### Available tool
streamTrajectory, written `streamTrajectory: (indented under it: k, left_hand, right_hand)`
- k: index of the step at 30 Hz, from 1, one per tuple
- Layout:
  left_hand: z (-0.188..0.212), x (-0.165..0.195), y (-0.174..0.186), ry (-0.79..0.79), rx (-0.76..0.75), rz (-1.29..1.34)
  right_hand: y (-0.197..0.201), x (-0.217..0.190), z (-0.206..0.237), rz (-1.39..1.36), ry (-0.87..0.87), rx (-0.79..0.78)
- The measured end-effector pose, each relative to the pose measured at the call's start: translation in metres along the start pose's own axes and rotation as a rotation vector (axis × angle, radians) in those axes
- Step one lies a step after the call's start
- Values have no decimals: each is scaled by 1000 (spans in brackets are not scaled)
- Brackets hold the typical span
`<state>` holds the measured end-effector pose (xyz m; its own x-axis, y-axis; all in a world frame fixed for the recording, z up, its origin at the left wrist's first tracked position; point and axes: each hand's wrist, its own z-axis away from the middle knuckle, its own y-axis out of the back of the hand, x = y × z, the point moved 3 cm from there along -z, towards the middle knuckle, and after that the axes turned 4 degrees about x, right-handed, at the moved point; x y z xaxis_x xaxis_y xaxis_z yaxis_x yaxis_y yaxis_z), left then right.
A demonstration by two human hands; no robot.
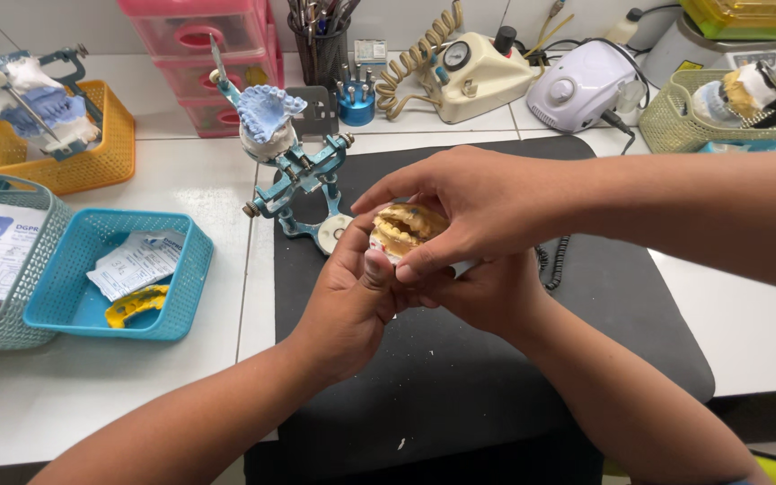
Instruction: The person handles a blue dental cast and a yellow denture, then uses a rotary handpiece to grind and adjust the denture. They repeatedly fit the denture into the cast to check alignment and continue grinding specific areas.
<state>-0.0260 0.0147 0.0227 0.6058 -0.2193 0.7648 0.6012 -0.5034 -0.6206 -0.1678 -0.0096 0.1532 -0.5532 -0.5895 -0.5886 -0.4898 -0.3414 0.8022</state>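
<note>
At nine o'clock from our hands a blue basket (192, 269) sits on the table (136, 395). At eleven o'clock stands an articulator (296, 175) carrying a blue model.

Our left hand (343, 310) comes up from seven o'clock. Its fingers are wrapped round the near side of the cast (406, 229), with the thumb pressed on its front edge. The cast, a yellowish set of teeth on a white base, is held in the air above the black mat (460, 386).

Our right hand (491, 292) lies under the cast at five o'clock. Its fingers are mostly hidden, so we cannot tell whether they grip it or only support it. A co-worker's hand (469, 202) reaches in from three o'clock, fingers clenched over the top of the cast.

With three hands crowding one small piece, we judge an uneven pull could slip it loose. It might then drop to the mat and chip a tooth. Too hard a squeeze could also crack the plaster.
</note>
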Motion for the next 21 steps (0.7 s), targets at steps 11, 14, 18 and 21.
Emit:
streamTrajectory:
  k: [11, 14, 18, 21]
  left_hand:
    - [4, -11, 0, 0, 103, -172]
    - [0, -9, 2, 9, 108, -222]
    - [-5, -7, 7, -40, 74, -333]
    - [-7, -4, 8, -129, 43, -453]
  right_hand:
    - [5, 1, 17, 406, -214, -98]
    - [9, 12, 18, 319, -88, 0]
    - [10, 29, 19, 183, -131, -39]
    - [13, 36, 20, 138, -115, -52]
